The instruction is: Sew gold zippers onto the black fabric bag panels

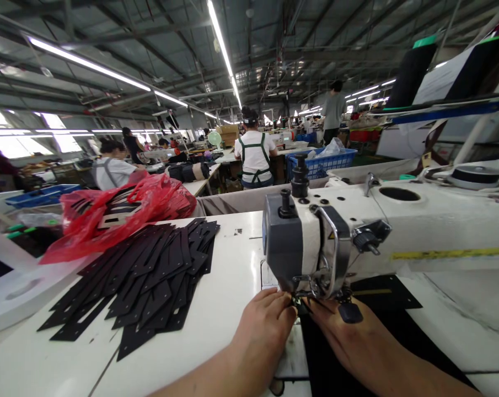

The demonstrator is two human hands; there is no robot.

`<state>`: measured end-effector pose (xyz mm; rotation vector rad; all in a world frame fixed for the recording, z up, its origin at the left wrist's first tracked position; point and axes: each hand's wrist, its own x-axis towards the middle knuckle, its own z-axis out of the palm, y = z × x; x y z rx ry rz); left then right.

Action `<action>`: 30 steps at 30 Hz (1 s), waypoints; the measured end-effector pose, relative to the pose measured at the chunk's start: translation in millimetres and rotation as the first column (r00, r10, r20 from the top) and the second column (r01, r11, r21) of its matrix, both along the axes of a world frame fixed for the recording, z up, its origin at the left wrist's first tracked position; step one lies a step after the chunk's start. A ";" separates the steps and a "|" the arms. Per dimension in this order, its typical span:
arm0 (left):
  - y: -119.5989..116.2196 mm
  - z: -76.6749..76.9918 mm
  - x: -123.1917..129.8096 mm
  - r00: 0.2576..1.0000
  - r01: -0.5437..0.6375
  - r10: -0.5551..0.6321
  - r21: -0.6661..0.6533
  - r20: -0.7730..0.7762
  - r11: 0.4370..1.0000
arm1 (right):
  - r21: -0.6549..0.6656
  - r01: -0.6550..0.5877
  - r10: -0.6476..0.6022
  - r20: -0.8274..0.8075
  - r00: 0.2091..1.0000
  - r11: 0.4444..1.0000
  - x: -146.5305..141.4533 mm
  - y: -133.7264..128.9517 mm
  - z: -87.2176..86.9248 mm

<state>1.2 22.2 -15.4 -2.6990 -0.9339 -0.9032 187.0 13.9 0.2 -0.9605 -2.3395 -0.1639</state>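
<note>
At the sewing machine (284, 242), my left hand (266, 331) is closed, its fingertips pressed together on the edge of a black piece beside the presser foot. My right hand (352, 336) lies over the black fabric (327, 369), its fingertips tucked in near the needle and partly hidden by the machine head. The fabric runs under my right hand and on toward the right. A flat black piece (387, 292) rests behind my right wrist. Left of the machine, many black strips with small holes (158, 275) lie in an overlapping pile on the white table (208, 331).
A red plastic bag (108, 220) with strips inside sits behind the pile. Thread cones (410, 74) stand on a rack at upper right. Beyond the table are a blue basket (323, 162), a person in a white shirt (255, 154) and other people.
</note>
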 end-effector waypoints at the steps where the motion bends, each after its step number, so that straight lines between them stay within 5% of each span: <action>1: -0.3 0.7 -0.1 1.000 -0.004 0.003 -0.005 -0.007 1.000 | 0.014 0.000 0.000 0.004 1.000 1.000 -0.1 0.0 0.4; 15: -0.4 -1.8 -1.9 1.000 -0.004 0.003 -0.037 -0.024 0.999 | -0.083 -0.005 0.008 0.036 0.999 0.997 5.4 1.0 -4.7; 30: 2.7 3.3 1.2 0.999 -0.019 0.019 -0.025 0.033 1.000 | 0.058 0.032 -0.033 0.023 0.999 0.998 0.7 2.7 -5.7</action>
